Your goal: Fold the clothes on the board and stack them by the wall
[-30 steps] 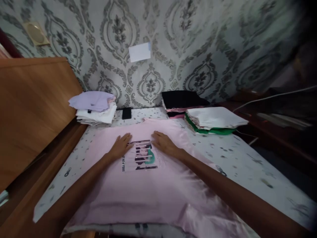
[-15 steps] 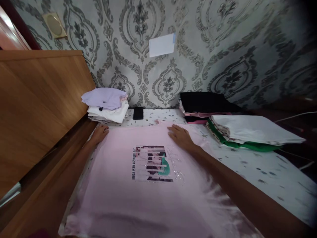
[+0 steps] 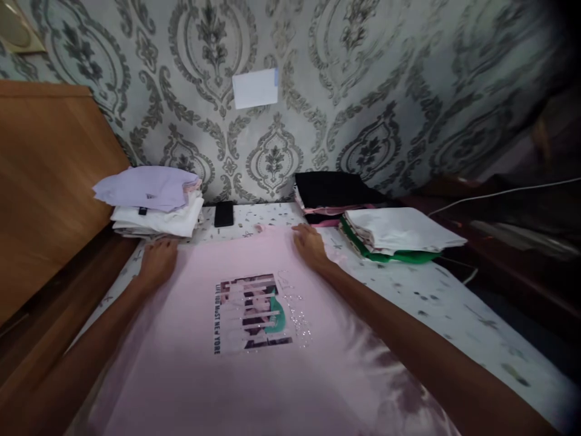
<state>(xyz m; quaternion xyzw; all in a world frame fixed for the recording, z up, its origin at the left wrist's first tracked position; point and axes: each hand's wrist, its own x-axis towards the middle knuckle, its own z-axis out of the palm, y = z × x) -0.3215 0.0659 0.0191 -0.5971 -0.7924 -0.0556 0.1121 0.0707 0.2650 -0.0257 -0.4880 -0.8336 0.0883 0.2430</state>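
Note:
A pale pink T-shirt (image 3: 181, 375) is spread over the patterned white cloth, its lower part running out of the bottom of the view. Its front carries a photo print with a green patch, dark lettering down one side and glittery marks on the other. At its far left corner, my left hand (image 3: 158, 261) has its fingers curled over the fabric. My right hand (image 3: 310, 247) pinches the far edge on the right, beside the print. The fingertips of both hands are partly hidden.
Folded lilac and white clothes (image 3: 152, 189) are stacked at the back left, beside a black phone-like object (image 3: 224, 214). Black and pink folded clothes (image 3: 336, 189) and a white-and-green pile (image 3: 403, 230) lie at right. A wooden panel (image 3: 49, 181) borders the left; patterned wall behind.
The view has turned slightly right, so things sit further left. My right hand has gone from lying flat on the shirt to curled fingers, and the shirt's right side has drawn inward.

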